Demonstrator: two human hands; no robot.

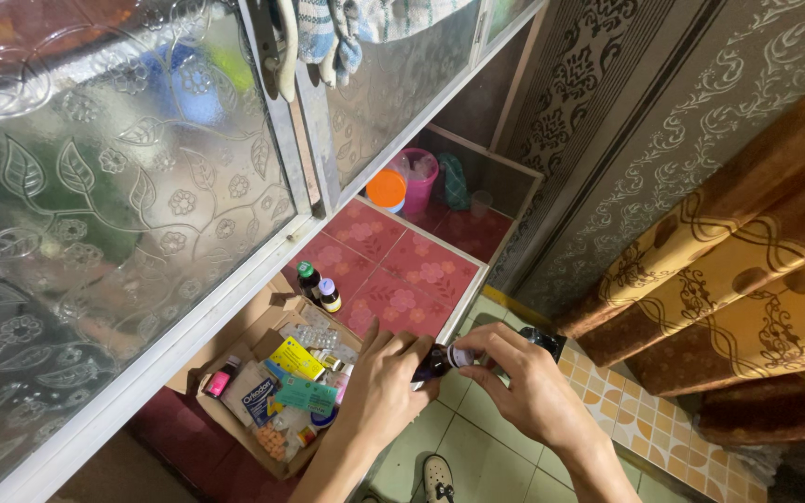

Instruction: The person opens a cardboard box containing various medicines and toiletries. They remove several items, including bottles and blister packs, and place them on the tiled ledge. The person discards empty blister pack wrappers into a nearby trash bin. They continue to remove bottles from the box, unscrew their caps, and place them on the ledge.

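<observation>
Low in the frame, just right of centre, both hands met on a small dark bottle [436, 361]. The left hand [379, 387] wrapped its fingers around the body, pressed together on the glass so the bottle could not turn, while the right hand [524, 377] pinched the pale cap end [459, 355] between thumb and fingertips, a hold that suits twisting a lid (whether the cap was loose or tight could not be told). The bottle lay nearly on its side between the two hands, above the edge of the tiled counter [402, 279] and over the green floor tiles [477, 456] in the lower middle.

To the lower left of the hands an open cardboard box [235, 424] sat on the counter, crammed with blister strips, small cartons and tubes, likely gathered there to keep medicines in one place within easy reach. Just above it, near the frame's centre, two small bottles [319, 287] stood upright side by side against the cabinet frame, out of the way of the working edge. Further back, in the upper middle, a pink container [418, 177] and an orange lid [386, 188] were tucked into the corner. Patterned glass doors [95, 186] filled the upper left; a brown and gold curtain [747, 279] hung at the right.
</observation>
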